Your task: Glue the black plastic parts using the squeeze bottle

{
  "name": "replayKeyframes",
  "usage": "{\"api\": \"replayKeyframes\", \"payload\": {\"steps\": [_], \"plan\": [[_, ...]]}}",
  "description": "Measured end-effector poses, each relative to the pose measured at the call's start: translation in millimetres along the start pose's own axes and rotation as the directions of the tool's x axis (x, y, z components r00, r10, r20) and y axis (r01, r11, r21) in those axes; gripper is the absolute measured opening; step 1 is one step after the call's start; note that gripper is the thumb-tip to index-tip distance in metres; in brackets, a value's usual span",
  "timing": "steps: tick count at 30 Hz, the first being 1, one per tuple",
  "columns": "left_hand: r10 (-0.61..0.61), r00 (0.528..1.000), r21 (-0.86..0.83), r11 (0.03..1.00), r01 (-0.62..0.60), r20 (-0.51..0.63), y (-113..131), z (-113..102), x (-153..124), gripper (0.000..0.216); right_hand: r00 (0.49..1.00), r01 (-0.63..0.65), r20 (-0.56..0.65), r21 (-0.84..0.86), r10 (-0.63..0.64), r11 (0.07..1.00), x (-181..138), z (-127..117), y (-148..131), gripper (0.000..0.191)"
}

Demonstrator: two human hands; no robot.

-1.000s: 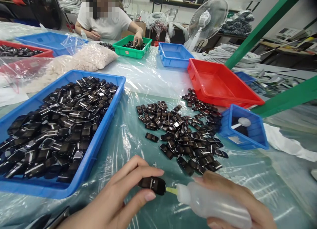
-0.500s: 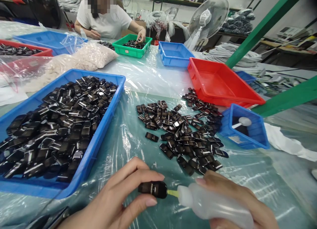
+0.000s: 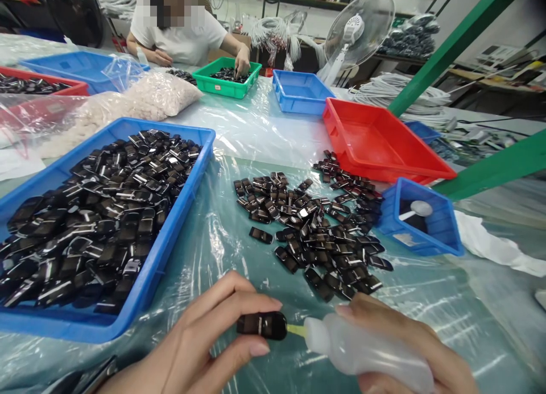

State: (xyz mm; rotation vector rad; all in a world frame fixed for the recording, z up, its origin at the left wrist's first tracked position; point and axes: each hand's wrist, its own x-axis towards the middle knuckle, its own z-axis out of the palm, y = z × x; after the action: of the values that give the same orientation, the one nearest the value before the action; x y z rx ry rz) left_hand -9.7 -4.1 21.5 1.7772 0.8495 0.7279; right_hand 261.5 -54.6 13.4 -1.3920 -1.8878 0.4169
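Between thumb and fingers, my left hand [image 3: 209, 331] pinches a small glossy black plastic piece [image 3: 261, 326] lying sideways. My right hand [image 3: 409, 337] is wrapped round a translucent squeeze bottle [image 3: 367, 348]. The bottle's yellowish nozzle [image 3: 296, 330] points left and its tip meets the right end of the black piece; whether any liquid comes out I cannot see. Beyond my hands, a loose pile of similar black pieces [image 3: 324, 240] lies on the plastic-covered table [image 3: 200, 252]. More of them fill a large blue tray [image 3: 170, 252] at the left.
A small blue bin [image 3: 447, 229] holding a white spoon-like thing [image 3: 420, 209] stands right of the pile, before a red tray [image 3: 384, 146]. Green bars [image 3: 460, 47] slant in at the right. Across the table a person [image 3: 187, 38] reaches into a green tray [image 3: 205, 84]. A bag of pale pieces [image 3: 162, 95] lies far left.
My hands, the bottle and the black piece hold almost the same position. Across the table, the person's hand has shifted slightly within the green tray.
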Motion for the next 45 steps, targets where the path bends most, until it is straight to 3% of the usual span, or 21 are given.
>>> {"api": "replayKeyframes", "payload": {"steps": [3, 7, 13, 17, 21, 24, 28, 32, 35, 37, 39, 42, 45], "plan": [[-0.014, 1.0, -0.004, 1.0, 0.014, 0.003, -0.3, 0.4, -0.1, 0.023, 1.0, -0.023, -0.01, 0.03, 0.023, 0.999, 2.3, 3.2, -3.0, 0.032], [0.063, 0.998, -0.005, 0.998, -0.063, -0.03, -2.5, 0.8, 1.5, 0.025, 0.995, -0.097, -0.029, 0.114, 0.101, 0.989, 7.6, 5.8, -9.9, 0.028], [0.026, 0.999, 0.01, 1.0, -0.026, -0.044, -3.2, 2.0, 0.8, 0.025, 0.994, -0.026, 0.106, 0.154, 0.009, 0.988, 20.7, -5.1, -10.9, 0.033], [-0.02, 0.997, -0.022, 1.0, 0.018, -0.07, -1.4, 1.8, 0.6, 0.024, 0.989, -0.092, 0.13, 0.107, 0.078, 0.99, 17.9, -6.9, -8.2, 0.038], [-0.141, 0.96, -0.057, 0.99, 0.131, -0.24, -2.4, -1.2, 6.1, 0.02, 0.957, -0.29, 0.043, 0.241, 0.288, 0.926, 10.8, -1.2, -7.8, 0.031], [-0.238, 0.908, -0.097, 0.971, 0.218, -0.345, -5.9, -3.0, 13.7, 0.027, 0.937, -0.349, 0.103, 0.338, 0.335, 0.874, 15.3, 8.0, -7.9, 0.037], [-0.301, 0.911, -0.119, 0.953, 0.278, -0.282, -9.3, -2.1, 22.2, 0.048, 0.95, -0.305, 0.168, 0.329, 0.263, 0.894, 36.1, 31.3, -10.7, 0.031], [-0.327, 0.909, -0.129, 0.944, 0.303, -0.257, -9.9, -2.1, 23.3, 0.051, 0.964, -0.248, 0.153, 0.25, 0.215, 0.936, 55.2, 58.2, -14.0, 0.024], [-0.343, 0.899, -0.145, 0.938, 0.314, -0.271, -10.8, -4.3, 21.0, 0.053, 0.983, -0.177, 0.075, 0.178, 0.166, 0.968, 56.6, 70.0, -10.9, 0.035], [-0.353, 0.893, -0.16, 0.934, 0.319, -0.28, -11.8, -5.8, 19.6, 0.053, 0.994, -0.106, -0.027, 0.101, 0.109, 0.989, 52.4, 71.4, -7.9, 0.042], [-0.359, 0.89, -0.18, 0.931, 0.318, -0.281, -12.2, -6.7, 18.7, 0.052, 0.997, 0.001, -0.076, 0.031, 0.001, 1.0, 47.1, 68.0, -6.9, 0.035], [-0.355, 0.895, -0.212, 0.929, 0.305, -0.269, -11.7, -6.4, 17.8, 0.05, 0.986, 0.165, -0.023, -0.023, -0.166, 0.986, 40.8, 59.3, -10.0, 0.032], [-0.345, 0.903, -0.246, 0.927, 0.284, -0.257, -11.3, -5.2, 17.0, 0.052, 0.974, 0.225, -0.026, -0.059, -0.227, 0.973, 38.5, 54.9, -13.2, 0.036]]}}
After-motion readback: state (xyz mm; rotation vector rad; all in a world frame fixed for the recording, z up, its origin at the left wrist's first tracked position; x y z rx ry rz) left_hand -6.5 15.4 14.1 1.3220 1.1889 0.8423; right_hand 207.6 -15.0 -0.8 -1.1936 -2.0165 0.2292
